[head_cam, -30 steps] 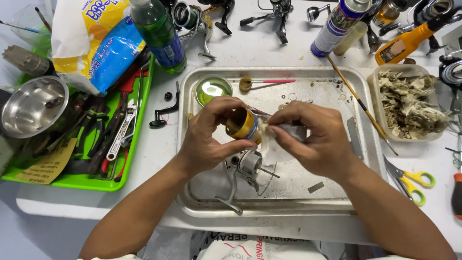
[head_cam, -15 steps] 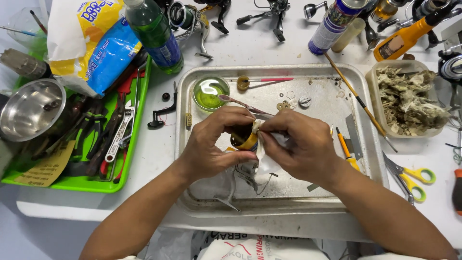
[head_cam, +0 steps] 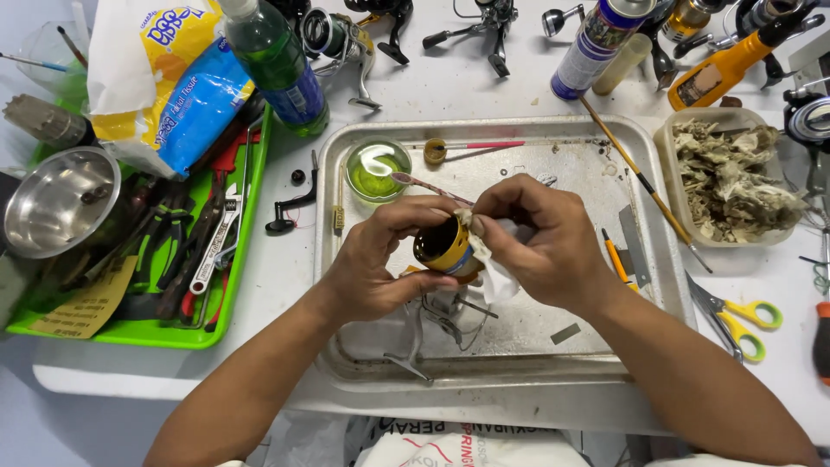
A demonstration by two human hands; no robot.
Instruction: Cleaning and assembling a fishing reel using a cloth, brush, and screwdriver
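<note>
My left hand (head_cam: 380, 264) grips a gold and black fishing reel spool (head_cam: 443, 248), its open end turned to the left, above a metal tray (head_cam: 640, 173). My right hand (head_cam: 540, 242) presses a white cloth (head_cam: 494, 272) against the spool's right side. Under my hands a dismantled reel body (head_cam: 441, 324) with a wire bail lies in the tray. A small bowl of green liquid (head_cam: 374, 169) and a toothbrush (head_cam: 424, 184) sit just beyond my left hand.
A green tray (head_cam: 164, 333) of pliers and wrenches and a steel bowl (head_cam: 56, 201) lie at the left. A green bottle (head_cam: 278, 65), several reels and a spray can (head_cam: 595, 47) stand behind. A tub of dirty rags (head_cam: 731, 182) and scissors (head_cam: 739, 316) are at the right.
Both hands have shifted slightly with the spool. The spool has been turned so its open end faces left, and the cloth now covers its right side.
</note>
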